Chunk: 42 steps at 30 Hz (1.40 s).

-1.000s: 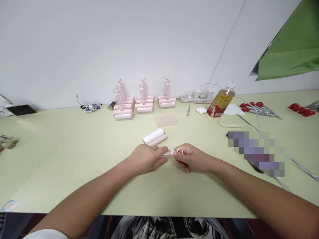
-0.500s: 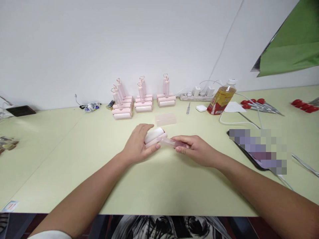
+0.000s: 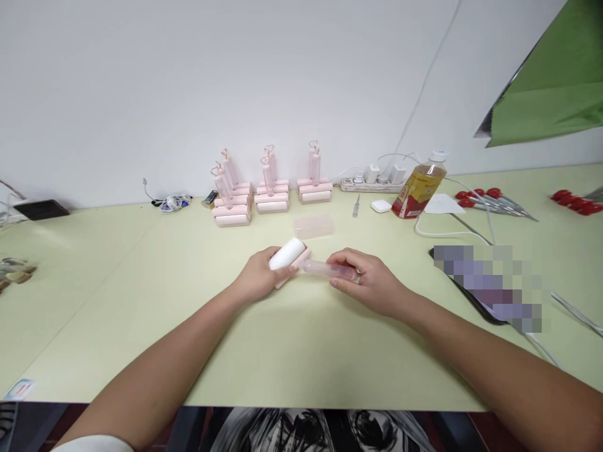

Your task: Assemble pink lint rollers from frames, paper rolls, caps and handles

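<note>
Head view, looking down across a pale green tabletop (image 3: 301,351). Two bare forearms reach in from the bottom edge and meet near the middle. The left hand (image 3: 258,280) holds a white roller (image 3: 287,253) seated in a pink cradle, just above the tabletop. The right hand (image 3: 372,285) holds a translucent pink handle (image 3: 330,270) whose far tip touches the cradle end of the roller.

The meeting point is small and partly hidden by the left fingers, so the tip may sit off line. Pushed at an angle, it would probably jam or skid off the cradle. The right grip sits toward the rear of the handle, away from the tip, which gives little steering and could let the thin plastic flex. The roller is round and might turn in the palm. If it slipped free, it could roll toward the clear cover (image 3: 313,226) just behind it. The finished pink rollers (image 3: 272,194) by the wall and the bottle (image 3: 417,186) stand well apart.

The left grip is curled round the roller from below and behind, with the roller tilted up to the right. The right grip pinches the handle between thumb and fingers, knuckles up, with the handle nearly level. Both wrists are low. Whether they rest on the tabletop cannot be told.
</note>
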Each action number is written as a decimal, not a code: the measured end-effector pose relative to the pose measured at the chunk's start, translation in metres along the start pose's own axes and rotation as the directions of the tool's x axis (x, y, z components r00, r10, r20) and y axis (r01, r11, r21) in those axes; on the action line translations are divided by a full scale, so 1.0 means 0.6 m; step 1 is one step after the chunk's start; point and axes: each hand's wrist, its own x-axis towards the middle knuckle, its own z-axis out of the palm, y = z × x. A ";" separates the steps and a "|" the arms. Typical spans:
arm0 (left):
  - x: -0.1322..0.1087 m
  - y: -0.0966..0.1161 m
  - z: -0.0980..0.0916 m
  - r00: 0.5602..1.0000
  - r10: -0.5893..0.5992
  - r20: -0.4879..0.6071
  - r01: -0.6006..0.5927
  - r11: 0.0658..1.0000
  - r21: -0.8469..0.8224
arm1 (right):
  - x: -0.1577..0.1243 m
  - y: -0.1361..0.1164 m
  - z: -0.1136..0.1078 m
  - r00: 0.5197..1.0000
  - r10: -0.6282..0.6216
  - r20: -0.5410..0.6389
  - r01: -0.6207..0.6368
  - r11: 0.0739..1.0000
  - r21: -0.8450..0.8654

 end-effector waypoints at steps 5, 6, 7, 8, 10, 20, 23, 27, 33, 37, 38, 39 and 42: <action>0.011 0.001 0.001 0.994 -0.039 0.103 0.090 0.821 -0.563 | 0.001 0.002 0.002 1.000 0.000 0.014 0.000 1.000 0.027; 0.011 0.001 0.002 0.994 -0.023 0.105 0.082 0.798 -0.597 | 0.000 0.003 0.003 1.000 0.005 0.024 -0.006 0.999 0.037; 0.011 0.001 0.002 0.994 -0.010 0.104 0.072 0.786 -0.614 | 0.000 0.004 0.004 0.999 0.016 0.033 -0.017 0.999 0.045; 0.010 0.002 0.003 0.995 0.002 0.104 0.064 0.781 -0.622 | -0.001 0.005 0.005 0.999 0.030 0.041 -0.032 0.998 0.053; 0.008 0.002 0.005 0.994 0.019 0.108 0.053 0.781 -0.622 | -0.003 0.006 0.008 0.997 0.057 0.060 -0.061 0.996 0.069; 0.006 -0.003 0.016 0.989 0.093 0.117 -0.014 0.838 -0.545 | -0.002 0.000 0.014 0.996 0.082 0.035 -0.079 0.995 -0.066; 0.004 -0.003 0.019 0.993 0.080 0.082 -0.031 0.877 -0.479 | -0.003 0.000 0.018 0.997 0.066 0.036 -0.060 0.989 -0.137; -0.002 0.001 0.021 0.998 0.045 0.046 -0.026 0.933 -0.358 | -0.007 0.001 0.024 0.997 0.025 0.080 -0.010 0.983 -0.185; -0.008 0.011 0.025 0.997 0.026 0.067 -0.004 0.950 -0.313 | -0.011 0.001 0.029 0.998 0.019 0.065 -0.004 0.976 -0.219; -0.011 0.024 0.030 0.997 0.013 0.081 0.013 0.951 -0.310 | -0.014 -0.003 0.030 0.999 0.004 0.052 0.010 0.967 -0.253; -0.012 0.027 0.032 0.996 0.004 0.088 0.023 0.951 -0.308 | -0.014 -0.004 0.029 0.998 0.006 0.055 0.008 0.965 -0.263; -0.012 0.030 0.034 0.995 -0.003 0.101 0.034 0.951 -0.307 | -0.014 -0.005 0.029 0.998 0.015 0.063 0.003 0.963 -0.271; -0.012 0.032 0.040 0.990 -0.014 0.139 0.055 0.953 -0.297 | -0.011 -0.008 0.026 0.993 0.060 0.105 -0.029 0.961 -0.274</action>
